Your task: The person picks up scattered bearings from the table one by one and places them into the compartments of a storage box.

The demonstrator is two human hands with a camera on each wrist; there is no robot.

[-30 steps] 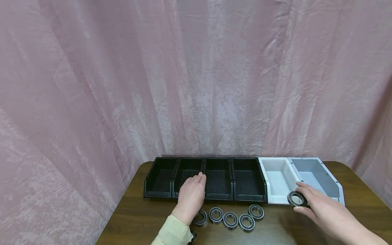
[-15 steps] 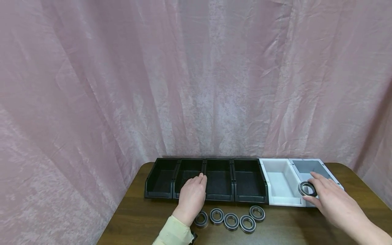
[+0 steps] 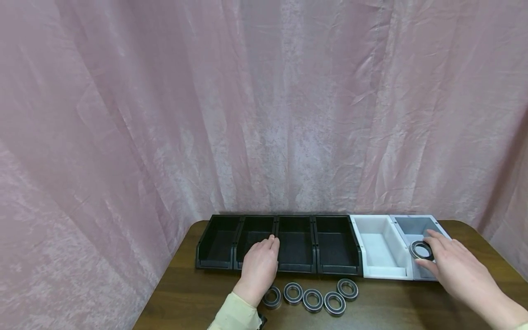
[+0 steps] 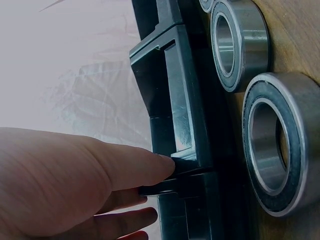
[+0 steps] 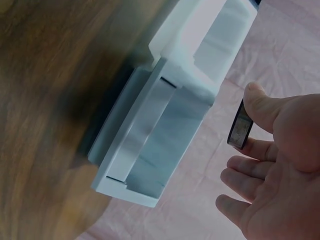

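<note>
My right hand [image 3: 464, 268] pinches a ball bearing [image 3: 413, 251] between thumb and fingers, held over the light grey bin [image 3: 414, 223] at the right end of the row. In the right wrist view that bearing [image 5: 240, 129] shows edge-on between thumb and index finger, the other fingers loosely spread. My left hand [image 3: 261, 261] rests at the divider between two black bins [image 3: 338, 268]. Its thumb [image 4: 145, 165] touches a bin's front corner in the left wrist view, and the straight fingers reach past the divider's other side.
Several bearings [image 3: 305, 301] lie flat in a loose row on the wooden table [image 3: 383, 305], in front of the black bins; the left forearm partly covers one. A white bin [image 3: 377, 243] stands between the black bins and the grey one. A pink curtain [image 3: 264, 114] hangs behind.
My right hand has carried the bearing rightward, from the white bin's front right corner to over the grey bin. The left hand has stayed in place.
</note>
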